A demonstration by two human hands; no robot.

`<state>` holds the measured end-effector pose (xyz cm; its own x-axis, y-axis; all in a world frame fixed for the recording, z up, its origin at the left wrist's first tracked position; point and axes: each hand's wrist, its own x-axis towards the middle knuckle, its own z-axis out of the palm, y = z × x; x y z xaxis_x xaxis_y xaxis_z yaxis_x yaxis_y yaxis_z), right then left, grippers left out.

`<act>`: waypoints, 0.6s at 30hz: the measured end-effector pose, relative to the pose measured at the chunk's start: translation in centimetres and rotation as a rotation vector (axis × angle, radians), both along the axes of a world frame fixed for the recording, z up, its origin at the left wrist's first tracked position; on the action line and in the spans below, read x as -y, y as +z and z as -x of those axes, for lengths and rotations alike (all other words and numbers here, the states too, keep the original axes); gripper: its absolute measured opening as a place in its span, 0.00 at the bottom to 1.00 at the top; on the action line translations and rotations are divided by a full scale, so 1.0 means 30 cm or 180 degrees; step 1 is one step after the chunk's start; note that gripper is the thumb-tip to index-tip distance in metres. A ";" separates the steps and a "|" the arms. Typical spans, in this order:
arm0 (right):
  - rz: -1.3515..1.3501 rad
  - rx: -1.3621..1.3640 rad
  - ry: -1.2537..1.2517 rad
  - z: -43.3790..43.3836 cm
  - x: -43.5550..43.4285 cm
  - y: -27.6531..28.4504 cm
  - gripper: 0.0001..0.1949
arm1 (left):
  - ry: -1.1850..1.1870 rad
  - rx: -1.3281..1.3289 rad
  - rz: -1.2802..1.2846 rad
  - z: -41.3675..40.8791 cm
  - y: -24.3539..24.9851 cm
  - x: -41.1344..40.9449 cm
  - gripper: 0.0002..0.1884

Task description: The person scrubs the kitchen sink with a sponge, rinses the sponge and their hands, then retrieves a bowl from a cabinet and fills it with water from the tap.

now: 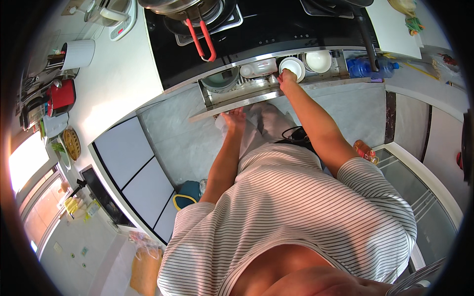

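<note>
A metal drawer is pulled out below the cooktop. My right hand reaches into it, its fingers at the near rim of a white bowl, which they appear to grip. My left hand is against the outer side of the drawer's front, holding nothing, its fingers spread. More white bowls sit to the right in the drawer. Left of my right hand lies a pale, glossy container, and at the left end stands a larger greenish bowl.
Above the drawer is a black cooktop. A metal pot on it has red handles reaching towards me. A pan's black handle overhangs the drawer's right end, near a blue plastic bottle. A white counter runs along the left.
</note>
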<state>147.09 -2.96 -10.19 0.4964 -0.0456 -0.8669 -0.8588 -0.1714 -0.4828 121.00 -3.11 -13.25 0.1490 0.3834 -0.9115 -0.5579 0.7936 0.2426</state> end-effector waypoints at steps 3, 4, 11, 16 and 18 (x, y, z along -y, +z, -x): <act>0.0049 -0.0084 0.0281 0.025 -0.021 -0.016 0.06 | 0.0007 0.0000 0.0131 0.015 -0.006 0.008 0.39; 0.0007 -0.0122 0.0415 0.041 -0.027 -0.028 0.07 | 0.0022 0.0008 0.0126 0.015 -0.004 0.011 0.39; -0.0352 -0.0416 0.2507 0.258 -0.125 -0.212 0.20 | 0.0311 -0.0001 0.0303 -0.017 0.059 0.017 0.40; -0.0439 -0.0856 0.2519 0.424 -0.256 -0.371 0.17 | 0.0585 -0.0082 0.0133 0.032 0.088 -0.004 0.38; -0.0728 -0.1260 0.1809 0.467 -0.301 -0.448 0.14 | 0.0639 -0.0196 0.0113 0.056 0.100 -0.011 0.37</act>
<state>133.09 6.08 -23.63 0.0369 0.3298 -0.9433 -0.7849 -0.5747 -0.2317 119.33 -2.76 -10.26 0.0163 0.3673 -0.9300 -0.6907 0.6766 0.2551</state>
